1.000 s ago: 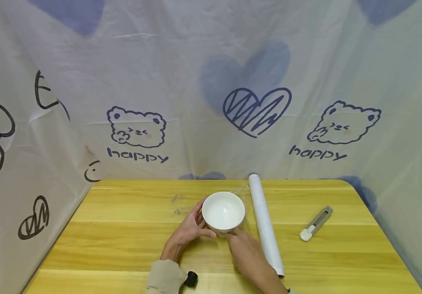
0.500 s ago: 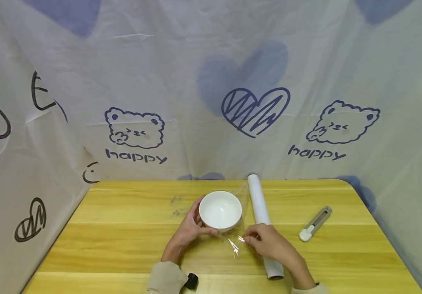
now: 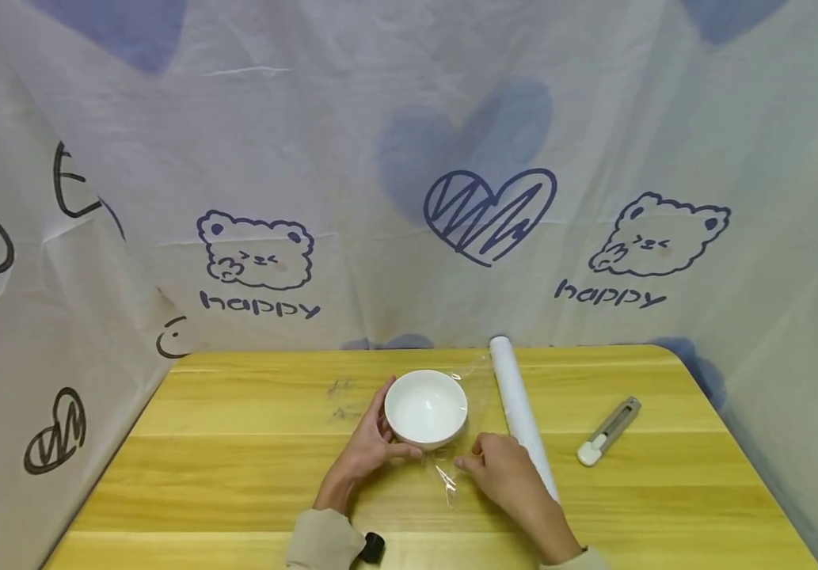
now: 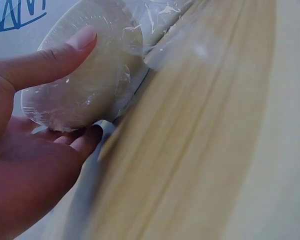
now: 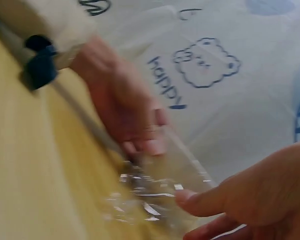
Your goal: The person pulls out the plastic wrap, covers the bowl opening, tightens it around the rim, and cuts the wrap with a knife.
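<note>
A white bowl stands upright over the table, and my left hand grips it from the left, thumb at the front. In the left wrist view, crinkled cling film clings to the bowl's outer side, beside the left thumb. Loose film spreads out from under the bowl toward the front and right. My right hand is just right of the bowl, with curled fingers pinching the film's edge. In the right wrist view, the thumb lies against the clear film; the fingertips behind it are partly hidden.
A white roll lies lengthwise to the right, partly behind the right forearm. Further right is a utility knife on the wooden table. A printed cloth hangs along the back and sides.
My right hand came out from the bowl's front to the right, drawing film into view, then shifted slightly back toward the bowl. The roll's near end swung a little right. My left hand keeps its grip.
</note>
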Demonstrator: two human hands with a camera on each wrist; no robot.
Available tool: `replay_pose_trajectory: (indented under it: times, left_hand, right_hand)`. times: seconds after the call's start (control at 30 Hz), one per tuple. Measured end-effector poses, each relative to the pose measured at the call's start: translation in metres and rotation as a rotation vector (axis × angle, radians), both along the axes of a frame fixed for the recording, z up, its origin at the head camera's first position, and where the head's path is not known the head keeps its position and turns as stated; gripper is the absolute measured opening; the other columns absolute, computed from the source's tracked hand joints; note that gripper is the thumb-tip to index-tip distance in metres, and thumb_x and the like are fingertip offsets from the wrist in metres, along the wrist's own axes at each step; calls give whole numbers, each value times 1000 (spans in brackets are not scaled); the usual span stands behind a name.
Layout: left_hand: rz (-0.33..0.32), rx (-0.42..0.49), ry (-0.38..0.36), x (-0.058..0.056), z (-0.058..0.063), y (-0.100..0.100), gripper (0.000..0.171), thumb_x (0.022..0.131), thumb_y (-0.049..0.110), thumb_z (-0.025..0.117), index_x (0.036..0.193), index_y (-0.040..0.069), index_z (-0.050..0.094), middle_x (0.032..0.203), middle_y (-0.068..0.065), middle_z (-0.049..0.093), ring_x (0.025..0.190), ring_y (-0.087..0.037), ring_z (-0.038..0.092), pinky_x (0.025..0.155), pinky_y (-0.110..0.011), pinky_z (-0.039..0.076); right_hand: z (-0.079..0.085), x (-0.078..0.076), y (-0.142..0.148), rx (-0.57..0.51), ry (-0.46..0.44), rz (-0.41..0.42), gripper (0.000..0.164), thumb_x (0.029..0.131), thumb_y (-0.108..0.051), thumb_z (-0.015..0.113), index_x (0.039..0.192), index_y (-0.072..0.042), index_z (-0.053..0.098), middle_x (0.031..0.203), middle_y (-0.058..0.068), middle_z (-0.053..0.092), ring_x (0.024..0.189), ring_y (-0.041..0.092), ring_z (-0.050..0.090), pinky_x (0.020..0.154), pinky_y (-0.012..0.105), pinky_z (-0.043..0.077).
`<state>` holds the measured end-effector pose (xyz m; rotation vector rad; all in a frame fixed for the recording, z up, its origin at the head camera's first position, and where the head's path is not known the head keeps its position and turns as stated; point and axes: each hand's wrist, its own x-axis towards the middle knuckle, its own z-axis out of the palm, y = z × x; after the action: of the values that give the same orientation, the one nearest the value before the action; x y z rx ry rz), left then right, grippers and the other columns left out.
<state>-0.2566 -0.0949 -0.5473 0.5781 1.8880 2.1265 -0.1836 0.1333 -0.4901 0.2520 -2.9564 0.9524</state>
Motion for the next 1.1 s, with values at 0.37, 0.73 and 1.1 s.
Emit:
replay_pose_trajectory:
  times: [0.37,0.73,1.1]
  left_hand:
    - [108,-76,54,-2,-4,7,126,52,-11,87,151,9,12,148,-17,28,130,-36,37,98,-30,42]
    - [77,-45,34,1,-1,9,122,55,-16,84,151,7,12,150,-19,25,131,-39,34,97,-31,43]
    - [52,-38,62,2,-4,10,121,56,-16,83,151,8,11,149,-18,25,132,-38,34,99,-31,42]
  right_hand:
    - [4,0,-4,-6,-6,25,20,87,-8,64,68,-13,65,57,-8,55,51,7,50,46,25,42]
    - [-20,-9,-11,-1,42,-10,24,84,-9,69,62,-14,61,51,-10,50,47,7,46,45,24,39]
    - [-5,-8,-4,-169,-38,-20,7,85,-11,70,86,-5,67,59,-3,59,48,7,50,43,23,41]
